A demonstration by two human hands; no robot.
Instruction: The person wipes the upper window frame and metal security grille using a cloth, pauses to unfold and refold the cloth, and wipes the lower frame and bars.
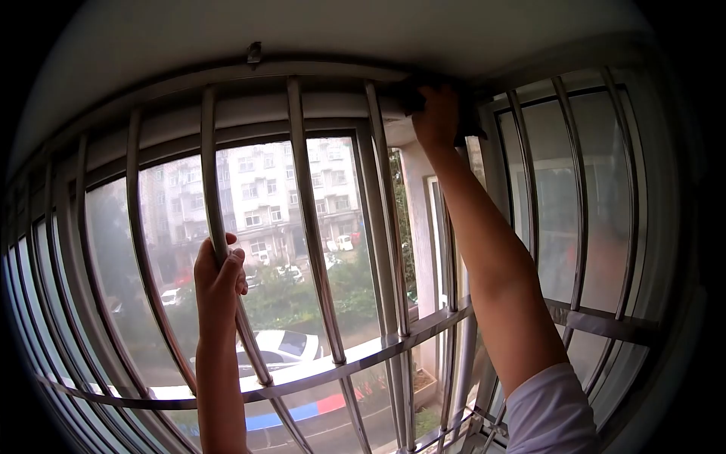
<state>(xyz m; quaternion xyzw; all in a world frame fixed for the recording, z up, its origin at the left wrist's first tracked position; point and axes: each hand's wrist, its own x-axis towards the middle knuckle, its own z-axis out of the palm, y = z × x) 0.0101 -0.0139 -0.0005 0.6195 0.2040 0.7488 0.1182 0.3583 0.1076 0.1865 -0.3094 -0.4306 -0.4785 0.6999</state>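
Observation:
My left hand [220, 266] is wrapped round one upright metal bar [210, 166] of the window grille. High up at the corner of the grille, my right hand [437, 117] presses a dark cloth [470, 113] against the top rail, close under the ceiling. Its fingers are curled over the cloth and partly lost in shadow. The cloth hangs down a little to the right of the hand. The right arm reaches up in front of several bars.
A horizontal rail [378, 354] crosses the bars low down. Behind the grille are framed window panes [556, 197]. A small bracket [254, 53] sticks out from the ceiling [333, 30]. Outside stand a white car [291, 346], green shrubs and a building [265, 185].

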